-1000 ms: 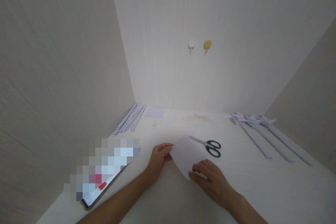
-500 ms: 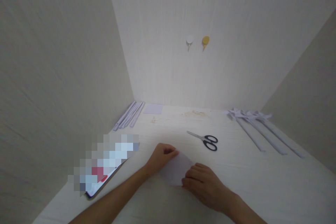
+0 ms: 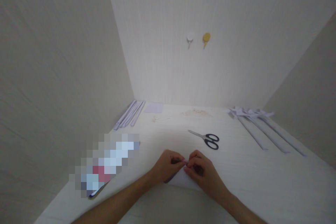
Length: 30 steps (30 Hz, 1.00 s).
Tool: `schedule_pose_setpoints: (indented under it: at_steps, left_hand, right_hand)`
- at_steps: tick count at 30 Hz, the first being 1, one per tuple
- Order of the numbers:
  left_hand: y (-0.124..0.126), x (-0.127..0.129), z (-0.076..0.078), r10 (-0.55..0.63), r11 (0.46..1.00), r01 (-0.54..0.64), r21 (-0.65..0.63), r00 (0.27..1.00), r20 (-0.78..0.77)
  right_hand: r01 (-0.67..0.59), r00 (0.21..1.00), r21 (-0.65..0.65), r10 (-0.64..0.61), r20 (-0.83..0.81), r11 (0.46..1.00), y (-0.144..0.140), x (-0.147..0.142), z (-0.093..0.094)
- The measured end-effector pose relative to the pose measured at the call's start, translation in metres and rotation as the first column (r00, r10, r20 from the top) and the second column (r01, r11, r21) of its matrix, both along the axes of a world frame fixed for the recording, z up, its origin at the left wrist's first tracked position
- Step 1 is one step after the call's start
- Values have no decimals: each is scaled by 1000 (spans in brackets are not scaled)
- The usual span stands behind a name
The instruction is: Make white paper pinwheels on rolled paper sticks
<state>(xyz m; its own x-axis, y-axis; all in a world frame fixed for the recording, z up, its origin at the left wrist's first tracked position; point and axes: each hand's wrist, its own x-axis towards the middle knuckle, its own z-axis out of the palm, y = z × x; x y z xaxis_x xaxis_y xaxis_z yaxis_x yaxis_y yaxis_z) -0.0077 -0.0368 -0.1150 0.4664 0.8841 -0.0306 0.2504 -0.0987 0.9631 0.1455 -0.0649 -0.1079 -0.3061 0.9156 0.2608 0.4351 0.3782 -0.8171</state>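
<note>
A pale lilac sheet of paper (image 3: 183,178) lies on the white table before me, partly covered by my hands. Its far corner is pinched between the thumb and fingers of my left hand (image 3: 169,164). Close beside it, my right hand (image 3: 202,169) pinches the same corner, and the fingertips of both hands nearly meet there. A narrow fold or roll shows at the pinched spot, though the fingers hide most of it. Just beyond my hands, scissors (image 3: 206,139) with black handles rest on the table, blades pointing left.
At the back left lie several rolled paper sticks (image 3: 130,114) and a square paper piece (image 3: 153,107). Rubber bands (image 3: 196,112) are scattered near the wall. Paper pinwheel-like shapes on sticks (image 3: 252,133) lie at right. A phone (image 3: 112,164), blurred out, is at left. Two hooks (image 3: 206,37) hang on the wall.
My right hand has moved from the paper's right side up to its far corner, beside my left hand. The corner there is now folded or rolled between the fingertips.
</note>
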Motion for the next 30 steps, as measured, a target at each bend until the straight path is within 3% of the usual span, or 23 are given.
schedule_pose_setpoints:
  at_steps: [4, 8, 13, 22, 30]
  left_hand:
    - [1, 0, 1, 39, 995, -32, -94, 996, 77]
    - [2, -1, 4, 41, 997, -34, -63, 993, 108]
    - [3, -1, 3, -1, 990, 24, -138, 987, 161]
    - [4, -3, 2, -24, 997, 26, -75, 999, 23]
    - [4, -4, 2, -55, 996, 56, -66, 998, 21]
  right_hand:
    - [26, 1000, -15, -26, -11, 1000, 2, 2, -5]
    - [75, 997, -34, -76, -18, 997, 3, 2, -6]
    - [162, 984, -89, -167, -57, 983, 4, 2, -7]
    - [207, 965, -85, -218, -148, 975, 5, 3, -6]
    - [159, 959, -210, -202, -198, 965, 8, 2, -5]
